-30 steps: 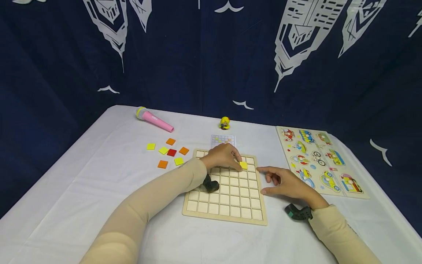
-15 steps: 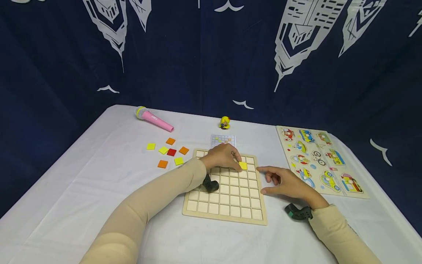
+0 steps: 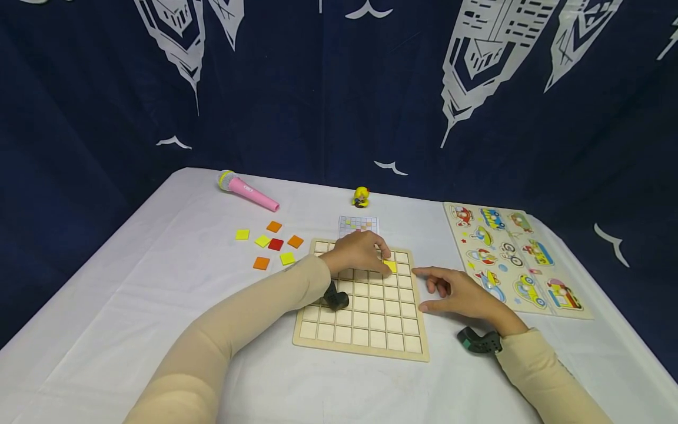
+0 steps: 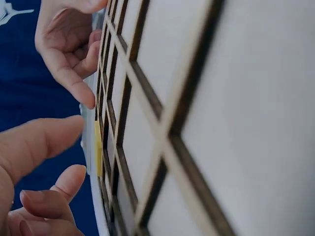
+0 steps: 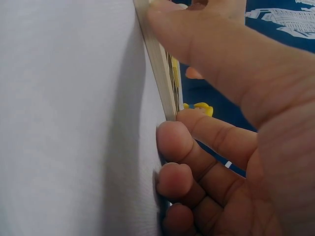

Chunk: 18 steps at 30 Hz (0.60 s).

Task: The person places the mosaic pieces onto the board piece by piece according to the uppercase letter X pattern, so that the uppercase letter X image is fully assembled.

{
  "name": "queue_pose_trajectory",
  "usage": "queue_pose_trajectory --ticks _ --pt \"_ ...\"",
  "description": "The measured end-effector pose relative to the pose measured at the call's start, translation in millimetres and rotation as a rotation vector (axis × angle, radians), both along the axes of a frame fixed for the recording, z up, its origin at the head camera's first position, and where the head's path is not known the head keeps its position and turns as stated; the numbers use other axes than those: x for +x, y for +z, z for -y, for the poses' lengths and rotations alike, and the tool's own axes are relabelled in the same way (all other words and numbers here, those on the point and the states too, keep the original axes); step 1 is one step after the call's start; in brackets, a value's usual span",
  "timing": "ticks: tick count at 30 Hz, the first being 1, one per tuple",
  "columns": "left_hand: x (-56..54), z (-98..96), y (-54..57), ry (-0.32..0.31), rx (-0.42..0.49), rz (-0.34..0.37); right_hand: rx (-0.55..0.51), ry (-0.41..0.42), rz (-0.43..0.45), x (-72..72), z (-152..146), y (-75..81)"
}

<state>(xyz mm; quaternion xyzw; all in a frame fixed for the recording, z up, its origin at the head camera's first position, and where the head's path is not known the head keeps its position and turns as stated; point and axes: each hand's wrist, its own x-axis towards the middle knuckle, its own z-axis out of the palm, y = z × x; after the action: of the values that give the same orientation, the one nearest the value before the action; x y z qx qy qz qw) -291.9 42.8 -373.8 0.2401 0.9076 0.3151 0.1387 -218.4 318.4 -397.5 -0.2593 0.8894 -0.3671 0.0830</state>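
Note:
A yellow square tile (image 3: 391, 267) lies on the wooden grid board (image 3: 365, 350), in the upper right part of its squares. Just over it hovers my left hand (image 3: 357, 252), palm down. In the left wrist view, its thumb and fingers are spread a little apart from the yellow tile (image 4: 98, 147), with nothing between them. My right hand (image 3: 458, 291) is at the board's right side. The right wrist view shows its thumb and index fingertip against the edge of the board (image 5: 160, 69), its other fingers loosely curled on the white cloth.
Several loose tiles, among them a red tile (image 3: 275, 244), lie left of the board. Behind it are a small printed grid card (image 3: 349, 222) and a yellow figurine (image 3: 361, 198). A pink toy microphone (image 3: 251, 193) lies back left; a picture puzzle board (image 3: 508, 271) lies right.
The left fingers have drawn slightly away from the yellow tile, which stays on the board. The right hand has not moved.

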Motion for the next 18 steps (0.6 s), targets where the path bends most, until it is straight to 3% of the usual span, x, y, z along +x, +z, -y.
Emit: queue_pose_trajectory --ticks 9,18 --pt "12.8 9.5 19.5 -0.05 0.004 -0.012 -0.008 0.003 -0.003 -0.1 -0.4 0.0" --pt "19.6 45.6 34.8 -0.109 0.098 0.009 0.004 -0.008 0.004 -0.5 -0.1 -0.1"
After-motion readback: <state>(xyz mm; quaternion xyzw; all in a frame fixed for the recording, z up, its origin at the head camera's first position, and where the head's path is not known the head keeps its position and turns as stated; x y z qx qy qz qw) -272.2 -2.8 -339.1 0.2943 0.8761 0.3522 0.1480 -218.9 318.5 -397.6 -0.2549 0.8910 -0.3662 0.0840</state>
